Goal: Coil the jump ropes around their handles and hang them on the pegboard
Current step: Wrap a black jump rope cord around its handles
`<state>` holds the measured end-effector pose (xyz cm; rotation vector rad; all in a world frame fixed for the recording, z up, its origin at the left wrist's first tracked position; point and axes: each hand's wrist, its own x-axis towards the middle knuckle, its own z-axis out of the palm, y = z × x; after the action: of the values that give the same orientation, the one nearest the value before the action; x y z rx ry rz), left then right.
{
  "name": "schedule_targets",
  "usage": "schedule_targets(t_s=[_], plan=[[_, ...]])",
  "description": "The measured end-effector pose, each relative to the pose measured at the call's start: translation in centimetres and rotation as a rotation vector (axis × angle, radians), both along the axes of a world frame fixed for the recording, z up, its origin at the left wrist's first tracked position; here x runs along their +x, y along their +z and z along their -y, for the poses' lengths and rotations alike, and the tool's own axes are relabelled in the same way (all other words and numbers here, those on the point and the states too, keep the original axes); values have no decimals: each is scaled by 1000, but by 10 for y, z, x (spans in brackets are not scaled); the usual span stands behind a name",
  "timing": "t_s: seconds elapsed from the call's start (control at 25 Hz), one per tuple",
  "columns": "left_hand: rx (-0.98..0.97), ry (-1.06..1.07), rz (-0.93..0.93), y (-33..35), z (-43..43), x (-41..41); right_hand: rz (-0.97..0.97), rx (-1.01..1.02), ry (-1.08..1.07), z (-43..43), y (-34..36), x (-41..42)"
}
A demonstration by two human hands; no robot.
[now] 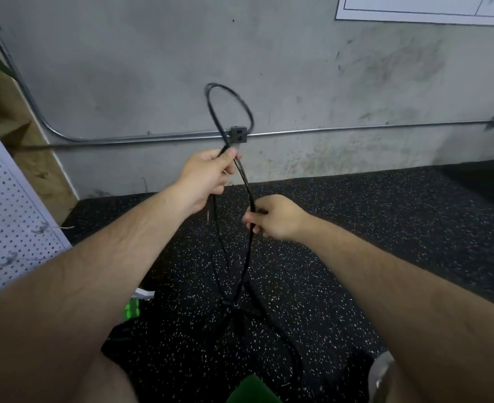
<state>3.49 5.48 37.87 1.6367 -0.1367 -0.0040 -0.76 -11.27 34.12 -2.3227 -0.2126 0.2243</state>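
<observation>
Holding a black jump rope [250,196], the left hand [208,181] grips it in a closed fist, and a loop sticks up toward 12 o'clock. The right hand [277,219] pinches a strand at 4 o'clock from the left hand. Lower strands fade into the dark speckled floor [385,242]; the handles cannot be made out. The white pegboard [4,213] is cut off at 9 o'clock. A pipe [356,130] crosses the gray wall [152,68] behind the loop. A green thing [131,311] lies at 7 o'clock.

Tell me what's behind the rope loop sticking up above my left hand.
Behind the jump rope: grey wall, metal conduit, dark junction box. The left hand hides the wall below that.
</observation>
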Motion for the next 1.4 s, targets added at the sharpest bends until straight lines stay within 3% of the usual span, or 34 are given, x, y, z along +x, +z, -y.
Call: schedule_targets(t_s=[0.12, 0.16, 0.24, 0.32, 0.36, 0.52, 0.64, 0.72, 0.88, 1.0, 1.12, 1.24, 1.4], plan=[[865, 231, 70, -14, -15, 2, 166, 84, -74, 0, 13, -2], [1016, 232, 125, -20, -12, -3, 210, 126, -90, -2, 19, -2], [942, -29, 169, -29, -5, -15, 262, 237, -128, -3, 29, -1], [753, -397, 19, -42, 1, -25, 292, 364, -183, -4, 36, 4], [692, -470, 17, -49, 3, -28, 297, 420, -209, -3, 36, 7], [476, -208, 103, -47, 9, -14, 176, 561, -224, 10, 30, 11], [343, -63, 209, -22, 18, -4, -17, 157, -29, 20, 11, -1], [250, -31, 219, -13, 21, -2, -51, 5, 52, 17, -4, -6], [189, -79, 201, -15, 20, -5, 72, 155, -5, 6, -9, -5], [130, -114, 183, -14, 15, -8, 136, 135, -16, -1, -2, -3], [113, -296, -19, -26, 3, -13, 220, 176, -61, -7, 11, -1], [45, -493, -175, -41, -11, -17, 183, 318, -140, -7, 19, 0], [269, -479, -45, -44, -12, -17, 153, 403, -233, 0, 22, 5]])
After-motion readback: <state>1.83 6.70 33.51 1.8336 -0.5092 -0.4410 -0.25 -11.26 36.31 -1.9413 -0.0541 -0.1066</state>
